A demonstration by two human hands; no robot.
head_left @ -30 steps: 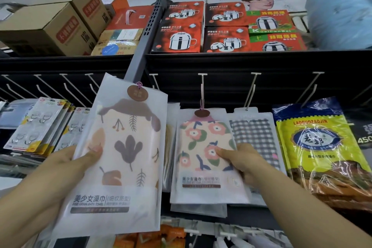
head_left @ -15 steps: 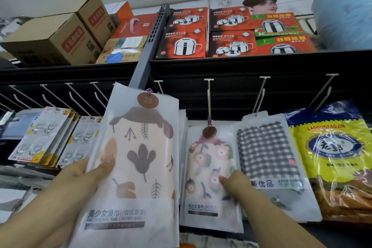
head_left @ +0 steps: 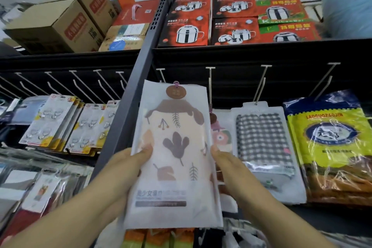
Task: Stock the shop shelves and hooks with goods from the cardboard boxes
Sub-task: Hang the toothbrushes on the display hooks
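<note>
1. While held up at the centre of the frame, towel pack point(head_left: 174, 157) gripped by both hands: left hand point(head_left: 128, 169) with thumb curled on the left edge, right hand point(head_left: 227, 165) with thumb on the right edge, remaining fingers hidden behind.
2. Top of the pack with its brown tag and pink loop point(head_left: 176, 84) placed just below the black shelf, between two white hooks point(head_left: 209, 84); not yet hung, as judged.
3. Likely next: bringing the small loop onto a hook tip.
4. Possible failure: missing the hook, because the loop is small and soft, and the pack itself hides the tip from view.
5. Possible failure: slipping of the smooth pack if one hand lets go to guide the loop.
6. Possible failure: pushing the floral pack point(head_left: 220, 137) behind it off its hook, since it hangs directly behind, partly covered.
7. To the right: checked pack point(head_left: 263, 139) and yellow bag point(head_left: 330, 143), both hanging near, leaving little room.
8. To the left: grey post point(head_left: 141, 62), close beside the pack, and cards of small hooks point(head_left: 50, 121) beyond it.
9. At the top: pot boxes point(head_left: 187, 24) at centre and cardboard boxes point(head_left: 60, 24) in the upper left.
</note>
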